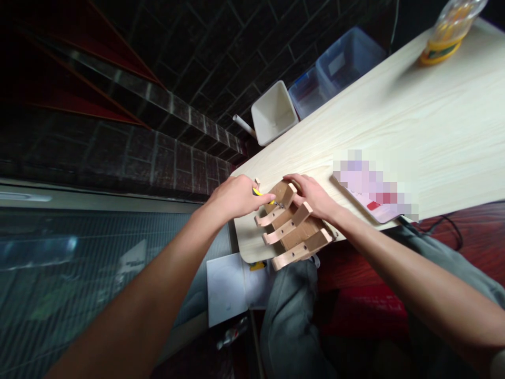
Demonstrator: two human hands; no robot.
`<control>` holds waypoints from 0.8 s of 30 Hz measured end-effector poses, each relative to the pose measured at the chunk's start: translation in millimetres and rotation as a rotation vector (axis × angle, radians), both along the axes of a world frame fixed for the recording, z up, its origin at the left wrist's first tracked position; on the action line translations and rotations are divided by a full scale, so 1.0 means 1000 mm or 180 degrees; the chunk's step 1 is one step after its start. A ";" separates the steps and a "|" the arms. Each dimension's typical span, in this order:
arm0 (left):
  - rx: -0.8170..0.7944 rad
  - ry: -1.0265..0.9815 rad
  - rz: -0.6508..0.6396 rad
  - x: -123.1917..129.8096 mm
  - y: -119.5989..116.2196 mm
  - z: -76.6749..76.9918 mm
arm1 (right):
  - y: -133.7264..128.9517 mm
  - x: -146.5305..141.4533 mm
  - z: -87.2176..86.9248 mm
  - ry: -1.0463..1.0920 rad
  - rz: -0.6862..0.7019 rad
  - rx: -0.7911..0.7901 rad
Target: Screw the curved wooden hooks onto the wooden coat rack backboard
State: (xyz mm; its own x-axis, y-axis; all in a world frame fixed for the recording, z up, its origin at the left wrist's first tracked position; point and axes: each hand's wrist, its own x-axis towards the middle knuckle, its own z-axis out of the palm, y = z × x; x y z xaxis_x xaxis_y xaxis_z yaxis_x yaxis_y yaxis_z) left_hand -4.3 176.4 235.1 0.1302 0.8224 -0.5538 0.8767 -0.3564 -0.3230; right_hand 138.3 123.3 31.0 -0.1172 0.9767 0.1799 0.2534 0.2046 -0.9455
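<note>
brown flat wooden board (292, 240) with pale curved wooden hooks (302, 214) set across it in a row: lies at the near corner of the pale wood-grain table (398, 110), its lower end reaching the table edge, above the person's grey-trousered leg (288, 300).

left hand (238, 197): fingers curled round a slim yellow-and-black tool (256, 192), thumb laid along it, tip down by the uppermost hooks. tip too small to identify. right hand (316, 199): fingers spread over the board's upper edge, thumb side close to the hook ends; how hard it presses, cannot tell.

handling, judged by eye: board stiff, moderately light, dry and not slippery. hooks look sturdy along the board, weaker at the upturned tips if levered. best hold: the board's long edges, or flat wood between hooks; avoid lifting by one tip. overhanging end could tip if pushed down, so weight belongs on the table side.
</note>
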 end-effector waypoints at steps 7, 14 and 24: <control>0.0055 0.0121 0.0396 0.005 -0.005 -0.005 | 0.000 0.001 -0.002 -0.0031 0.0041 0.0017; 0.0132 0.0230 0.0400 0.016 -0.008 -0.006 | 0.000 0.001 0.000 -0.0045 0.0033 -0.0014; -0.0113 0.0022 -0.0034 0.012 -0.003 -0.001 | 0.000 0.001 0.001 -0.0020 0.0045 -0.0016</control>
State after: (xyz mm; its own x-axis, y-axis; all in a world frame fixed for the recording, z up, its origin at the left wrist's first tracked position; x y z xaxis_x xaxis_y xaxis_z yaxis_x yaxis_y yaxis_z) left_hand 7.8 173.5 234.0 0.1350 0.8008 -0.5835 0.8707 -0.3770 -0.3160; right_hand 138.9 123.0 31.5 -0.1321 0.9758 0.1743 0.2566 0.2035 -0.9449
